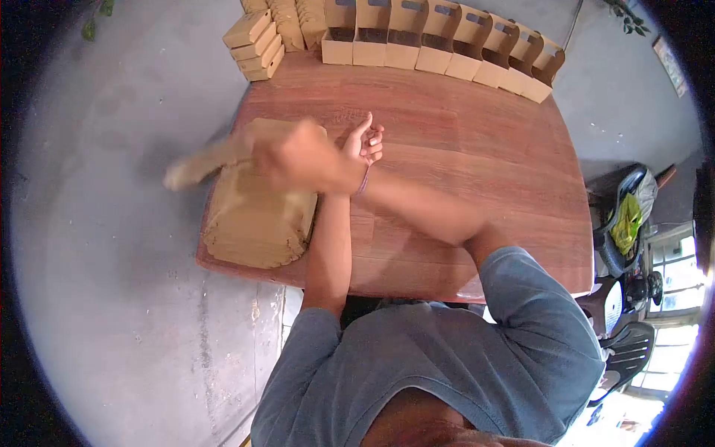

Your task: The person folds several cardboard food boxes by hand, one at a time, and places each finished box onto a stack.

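Note:
My right hand (pixel 294 155), smeared by motion, reaches across my left forearm. It is closed on a blurred brown cardboard piece (pixel 205 162) that sticks out leftward past the table's edge; the exact form of this piece is hard to make out. Beneath it lies a stack of flat cardboard blanks (pixel 257 223) at the table's left side. My left hand (pixel 365 141) is just right of the stack, thumb raised and fingers loosely curled, with nothing visible in it. The right wrist covers part of the left wrist.
Along the far edge of the wooden table (pixel 462 164) stands a row of cardboard carriers with handles (pixel 439 45). Small closed cardboard boxes (pixel 257 48) are piled at the far left corner, beside more stacked cardboard (pixel 298 26). A dark plastic chair (pixel 633 350) is at the right.

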A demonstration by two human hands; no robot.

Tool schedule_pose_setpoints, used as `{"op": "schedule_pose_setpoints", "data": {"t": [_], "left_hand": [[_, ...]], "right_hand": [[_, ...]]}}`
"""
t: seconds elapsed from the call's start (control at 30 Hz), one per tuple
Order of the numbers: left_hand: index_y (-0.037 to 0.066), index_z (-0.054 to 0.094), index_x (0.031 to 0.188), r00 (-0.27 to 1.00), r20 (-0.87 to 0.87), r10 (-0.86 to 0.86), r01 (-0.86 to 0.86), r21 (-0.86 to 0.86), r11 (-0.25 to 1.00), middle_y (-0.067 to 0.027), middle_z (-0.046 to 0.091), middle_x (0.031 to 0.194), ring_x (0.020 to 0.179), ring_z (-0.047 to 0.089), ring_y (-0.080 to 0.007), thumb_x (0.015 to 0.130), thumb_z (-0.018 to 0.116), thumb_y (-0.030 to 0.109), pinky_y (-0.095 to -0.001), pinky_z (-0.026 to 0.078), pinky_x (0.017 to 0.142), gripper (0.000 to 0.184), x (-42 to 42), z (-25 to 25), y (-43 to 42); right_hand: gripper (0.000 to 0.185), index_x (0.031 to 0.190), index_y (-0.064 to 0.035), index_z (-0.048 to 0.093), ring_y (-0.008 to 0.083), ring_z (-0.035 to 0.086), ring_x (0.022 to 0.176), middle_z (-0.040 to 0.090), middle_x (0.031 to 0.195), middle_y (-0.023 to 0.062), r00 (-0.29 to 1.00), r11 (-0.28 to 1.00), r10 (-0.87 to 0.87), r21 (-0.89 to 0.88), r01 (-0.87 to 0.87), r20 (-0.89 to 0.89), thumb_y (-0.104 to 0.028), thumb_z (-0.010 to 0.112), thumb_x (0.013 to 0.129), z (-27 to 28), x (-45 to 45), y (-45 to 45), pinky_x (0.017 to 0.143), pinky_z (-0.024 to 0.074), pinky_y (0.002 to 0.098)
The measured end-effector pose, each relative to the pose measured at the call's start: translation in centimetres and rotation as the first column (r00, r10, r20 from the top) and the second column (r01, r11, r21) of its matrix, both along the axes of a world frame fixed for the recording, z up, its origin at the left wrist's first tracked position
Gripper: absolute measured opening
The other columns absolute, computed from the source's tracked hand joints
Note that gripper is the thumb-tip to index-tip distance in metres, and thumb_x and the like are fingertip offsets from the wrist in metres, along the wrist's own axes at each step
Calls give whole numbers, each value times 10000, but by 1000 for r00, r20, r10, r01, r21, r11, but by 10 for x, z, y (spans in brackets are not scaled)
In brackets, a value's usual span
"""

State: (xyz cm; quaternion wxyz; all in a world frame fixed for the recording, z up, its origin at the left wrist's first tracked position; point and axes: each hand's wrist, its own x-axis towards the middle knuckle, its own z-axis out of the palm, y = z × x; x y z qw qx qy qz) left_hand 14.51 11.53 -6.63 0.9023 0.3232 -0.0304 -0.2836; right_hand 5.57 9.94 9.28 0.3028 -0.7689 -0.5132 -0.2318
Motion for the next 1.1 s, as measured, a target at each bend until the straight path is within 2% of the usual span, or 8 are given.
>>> {"op": "schedule_pose_setpoints", "data": {"t": [0.07,0.2,0.33,0.53,0.7,0.83,0.93,1.1], "left_hand": [[94,619,898,972,100,214,-228,168,959,35,462,602,432,340,-73,1004,534,505,-226,333,473,432,1,-5,-7],[92,604,885,998,46,39,-38,-12,999,28,482,623,419,316,-65,990,565,480,-226,286,459,404,-1,-3,2],[85,609,897,998,-24,54,-53,16,998,28,480,630,414,301,-60,987,575,477,-229,253,456,403,-3,5,-1],[56,599,884,991,-38,128,-127,24,992,10,466,637,432,309,-64,955,646,454,-234,271,459,406,-3,2,-2],[40,599,964,998,52,27,-22,-92,996,-54,554,733,561,494,-139,973,582,509,-277,400,546,470,9,-18,6],[-23,475,1299,957,-60,285,-286,-5,958,-209,543,1279,1153,572,-335,967,468,637,-439,505,946,738,-5,-2,-9],[-27,437,1358,980,10,199,-199,71,977,-216,483,1370,1194,549,-325,974,474,619,-446,500,965,753,-7,3,-8],[6,507,1315,970,230,82,-175,421,890,-138,610,1217,1066,625,-227,972,612,85,-394,534,922,367,-2,-4,-18]], "right_hand": [[119,920,-31,689,298,654,608,666,706,158,995,890,-25,451,65,-94,-101,601,881,27,31,-14,584,527,368],[238,1036,-21,714,112,613,632,697,739,92,956,703,-181,649,289,-230,-233,631,966,55,84,-64,605,510,291],[185,1059,-55,725,256,701,710,729,867,160,929,544,-276,756,364,-248,-150,666,912,65,125,-123,693,545,342],[289,1083,55,685,141,632,841,728,928,116,888,472,-433,800,371,-157,-215,646,987,84,97,-221,738,510,290],[292,1073,-102,742,159,546,525,643,724,78,671,836,-518,481,265,530,42,684,826,67,44,-265,523,482,275],[471,1213,-81,675,261,704,955,699,1181,124,932,952,-265,-84,293,246,-39,708,746,-44,7,-298,815,588,386],[455,1226,-62,660,288,662,1128,679,1220,134,957,939,-285,-184,291,60,-37,704,774,-104,-23,-304,940,567,415],[394,1196,-75,673,313,643,1150,658,1248,126,923,926,-355,-192,325,-146,-40,691,803,-125,-32,-311,917,579,402]]}}
